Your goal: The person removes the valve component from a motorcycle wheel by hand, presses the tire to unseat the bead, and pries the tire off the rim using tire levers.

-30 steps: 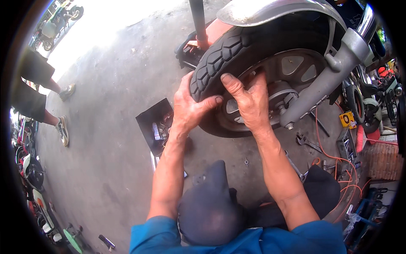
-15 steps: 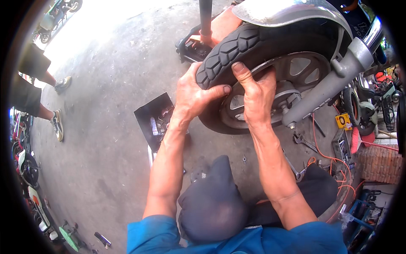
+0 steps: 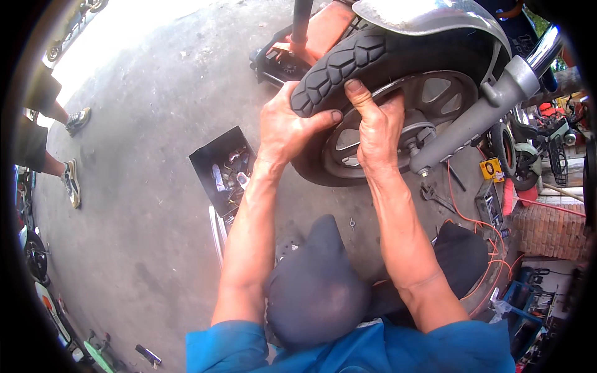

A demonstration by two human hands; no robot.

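A motorcycle wheel with a black treaded tyre (image 3: 339, 65) and a grey spoked rim (image 3: 467, 84) is mounted on a silver fork leg (image 3: 479, 124), under a shiny mudguard (image 3: 429, 17). My left hand (image 3: 285, 127) wraps round the tyre's near left edge, its thumb pressed on the sidewall. With the thumb up against the tyre, my right hand (image 3: 380, 127) grips it at the rim side; those fingers curl in past the rim and are partly hidden. Between my forearms shows my dark-clothed knee (image 3: 317, 286).
An orange jack (image 3: 323, 34) stands beyond the tyre. Left of my forearm lies an open black box (image 3: 208, 155) of small parts. To the right are an adjustable wrench (image 3: 438, 198), an orange hose (image 3: 463, 216) and a yellow box (image 3: 491, 169). Another person's legs (image 3: 46, 149) stand far left.
The whole view has shifted a little. Both hands keep their hold on the tyre at nearly the same spots, and more of the orange jack shows behind it.
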